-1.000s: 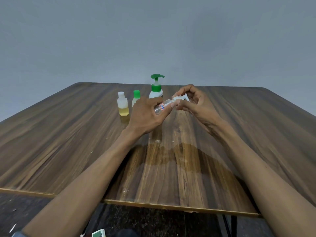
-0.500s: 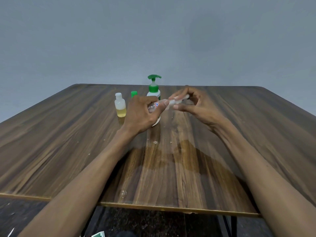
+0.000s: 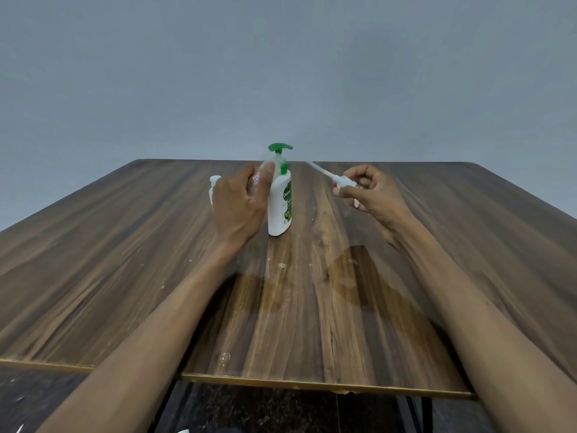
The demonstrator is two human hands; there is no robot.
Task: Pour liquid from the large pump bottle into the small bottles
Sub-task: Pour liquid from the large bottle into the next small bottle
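A white pump bottle [image 3: 280, 201] with a green pump head stands upright on the wooden table [image 3: 125, 260] near the middle. Just left of it, my left hand [image 3: 240, 201] grips a small clear bottle [image 3: 260, 176] with a red and blue label, held up in front of the pump bottle. My right hand [image 3: 368, 192] is off to the right and pinches a white spray cap [image 3: 340, 181] whose thin tube points up and left. Another small bottle [image 3: 214, 182] with a white cap peeks out behind my left hand, mostly hidden.
A wet patch [image 3: 352, 282] darkens the wood in front of the pump bottle, with small droplets [image 3: 282, 265] near it. The table's near edge [image 3: 281, 381] runs below my forearms. A plain grey wall stands behind the table.
My hands have moved apart: the right hand pulled the spray cap and its tube out of the small clear bottle and moved right. The left hand raised the bottle upright.
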